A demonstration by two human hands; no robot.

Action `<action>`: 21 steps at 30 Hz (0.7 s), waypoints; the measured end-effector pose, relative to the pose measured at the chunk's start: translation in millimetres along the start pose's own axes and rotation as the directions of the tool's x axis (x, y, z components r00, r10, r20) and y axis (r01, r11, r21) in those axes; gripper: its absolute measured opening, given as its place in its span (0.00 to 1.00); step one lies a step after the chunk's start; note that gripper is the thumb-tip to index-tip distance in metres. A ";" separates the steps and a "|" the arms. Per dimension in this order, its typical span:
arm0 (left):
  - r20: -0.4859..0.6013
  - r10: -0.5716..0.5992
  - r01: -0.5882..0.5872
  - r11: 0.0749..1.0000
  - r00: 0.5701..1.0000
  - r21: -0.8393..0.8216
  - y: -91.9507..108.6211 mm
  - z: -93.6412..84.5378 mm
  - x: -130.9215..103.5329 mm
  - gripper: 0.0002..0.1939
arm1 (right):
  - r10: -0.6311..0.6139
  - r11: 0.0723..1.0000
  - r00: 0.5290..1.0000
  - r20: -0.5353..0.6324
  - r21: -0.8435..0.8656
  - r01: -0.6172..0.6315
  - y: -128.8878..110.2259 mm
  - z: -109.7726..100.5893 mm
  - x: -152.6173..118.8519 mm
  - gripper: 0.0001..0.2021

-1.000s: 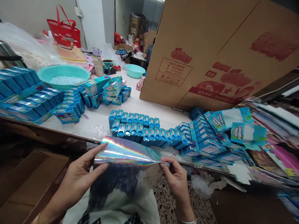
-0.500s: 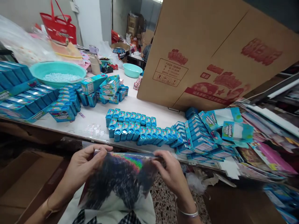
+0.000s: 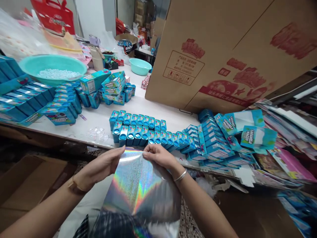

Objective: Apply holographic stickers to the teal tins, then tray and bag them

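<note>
We see a shiny film [image 3: 138,188] just on the near side of the double row [image 3: 135,129] of small blue packs, throwing rainbow glare. The picture's lower edge cuts it off, and we cannot tell whether the checked fabric in it is reflected or seen through. On the near side of the double row, our right hand [image 3: 159,157] pinches the film's upper edge between thumb and bent fingers. Our left hand [image 3: 102,167], nearer the double row's left end, lies along the film's upper left corner, its fingers nearly straight and together; its thumb is hidden, so we cannot tell whether it grips. Clear scraps [image 3: 97,134], too small to make out, lie left of the double row on the white table [image 3: 170,114]. Right of the double row we have stacked blue boxes [image 3: 214,140], partly overlapping one another. Beyond it, to the right, a big carton [image 3: 213,66] runs out of view at the top. Beyond it, to the left, a turquoise basin [image 3: 53,61] holds pale pieces we cannot identify, and farther back a red bag [image 3: 56,19] is cut off above.
</note>
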State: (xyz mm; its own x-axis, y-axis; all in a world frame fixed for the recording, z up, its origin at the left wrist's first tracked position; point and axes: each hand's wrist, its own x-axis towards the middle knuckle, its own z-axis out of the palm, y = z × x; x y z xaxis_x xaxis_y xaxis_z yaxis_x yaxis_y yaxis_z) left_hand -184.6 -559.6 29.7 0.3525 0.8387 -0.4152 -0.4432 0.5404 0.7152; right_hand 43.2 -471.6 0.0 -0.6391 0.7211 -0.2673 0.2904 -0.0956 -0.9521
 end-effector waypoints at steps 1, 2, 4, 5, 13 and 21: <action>0.040 -0.049 0.052 0.996 0.998 -0.070 -0.6 -0.8 1.5 0.21 | 0.022 0.999 1.000 0.011 0.040 -0.023 2.2 -1.9 0.5 0.14; 0.075 -0.090 0.099 0.987 0.993 -0.126 -1.8 -1.2 2.8 0.21 | 0.043 0.997 0.999 0.020 0.070 -0.045 4.0 -2.8 0.2 0.15; 0.108 -0.134 0.153 0.970 0.985 -0.190 -5.4 -1.8 4.9 0.21 | 0.080 0.991 0.996 0.030 0.109 -0.083 5.6 -3.3 -2.1 0.17; 0.099 -0.140 0.158 0.967 0.985 -0.199 -7.3 -2.2 5.6 0.20 | 0.092 0.988 0.995 0.035 0.121 -0.095 5.3 -3.6 -3.9 0.17; -0.050 -0.083 0.077 0.991 0.995 -0.105 -12.8 -7.0 5.7 0.09 | 0.028 0.996 0.998 0.048 0.081 -0.031 -8.4 -12.4 -13.0 0.15; -0.080 0.132 -0.116 0.977 0.988 0.181 -16.2 4.1 21.2 0.12 | -0.211 0.919 0.973 -0.097 -0.359 0.164 -16.5 -1.6 -18.4 0.07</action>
State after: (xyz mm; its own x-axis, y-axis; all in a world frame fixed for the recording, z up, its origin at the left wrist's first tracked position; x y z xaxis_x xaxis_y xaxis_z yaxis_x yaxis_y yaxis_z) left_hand -166.6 -550.8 11.6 0.2241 0.9055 -0.3604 -0.3248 0.4181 0.8483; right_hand 51.3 -482.2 20.8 -0.6142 0.7879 -0.0447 0.4181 0.2768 -0.8652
